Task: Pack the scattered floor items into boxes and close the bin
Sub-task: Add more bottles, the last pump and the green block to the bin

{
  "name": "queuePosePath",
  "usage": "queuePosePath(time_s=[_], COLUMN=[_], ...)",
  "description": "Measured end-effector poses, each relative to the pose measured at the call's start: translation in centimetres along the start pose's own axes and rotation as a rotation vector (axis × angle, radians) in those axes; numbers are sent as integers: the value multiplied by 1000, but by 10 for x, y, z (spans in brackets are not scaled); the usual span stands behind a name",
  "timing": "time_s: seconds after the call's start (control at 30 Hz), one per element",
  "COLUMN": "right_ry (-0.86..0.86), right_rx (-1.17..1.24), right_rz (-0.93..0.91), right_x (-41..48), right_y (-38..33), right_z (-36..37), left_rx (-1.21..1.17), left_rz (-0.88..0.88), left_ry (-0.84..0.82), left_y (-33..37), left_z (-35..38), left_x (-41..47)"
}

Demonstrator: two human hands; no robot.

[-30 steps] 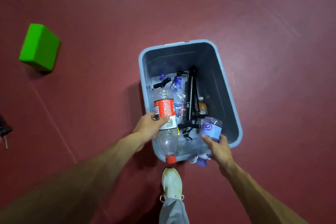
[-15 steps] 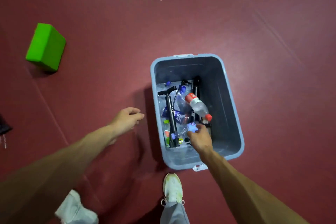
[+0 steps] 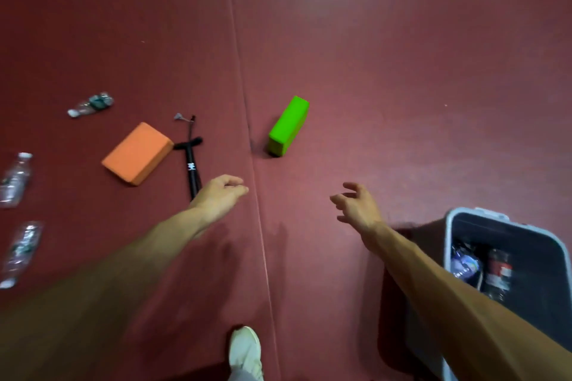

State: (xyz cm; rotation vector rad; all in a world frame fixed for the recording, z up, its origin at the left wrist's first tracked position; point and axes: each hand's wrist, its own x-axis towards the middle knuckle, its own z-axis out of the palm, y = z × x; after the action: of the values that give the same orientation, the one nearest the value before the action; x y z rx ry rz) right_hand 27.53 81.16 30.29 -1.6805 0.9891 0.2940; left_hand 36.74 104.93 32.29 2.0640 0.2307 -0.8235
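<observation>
R hand (image 3: pixel 356 209) now out of plastic bin (image 3: pixel 448 244), empty; L hand (image 3: pixel 220 195) loose.

Gym or sports hall, dark red seamed mat floor (image 3: pixel 387 77), green foam block (image 3: pixel 288 127), orange foam block (image 3: pixel 137 153), hand pump (image 3: pixel 192 164) left

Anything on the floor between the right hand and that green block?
Nothing visible. Only bare red floor lies between the right hand and the green block; the black pump and orange block lie off to the left.
</observation>
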Motion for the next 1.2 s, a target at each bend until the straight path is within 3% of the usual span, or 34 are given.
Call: queuePosePath(time_s=[0.23,0.47,0.63,0.83,0.97,1.13,1.2], right_ry=[-109,-202,-285,-210,-164,-275,-271], right_rx=[-88,-219,-308,-314,-376,-724,-813], right_rz=[-66,-40,-91,-329,-390,-646,-722], right_x=[29,104,179,285,353,407,420], right_y=[-81,-86,-58,-5,31,46,41], right_z=[77,131,199,290,339,377,382], left_rx=[-85,-162,-182,-276,-119,-4,19], left_rz=[-86,-178,-260,-266,-230,-233,-281], left_ry=[188,287,324,344,337,449,417], left_y=[-19,-30,-93,-176,-222,-284,-297], left_z=[-115,-122,-106,-96,-86,-50,-40], left_x=[36,108,185,318,406,476,492])
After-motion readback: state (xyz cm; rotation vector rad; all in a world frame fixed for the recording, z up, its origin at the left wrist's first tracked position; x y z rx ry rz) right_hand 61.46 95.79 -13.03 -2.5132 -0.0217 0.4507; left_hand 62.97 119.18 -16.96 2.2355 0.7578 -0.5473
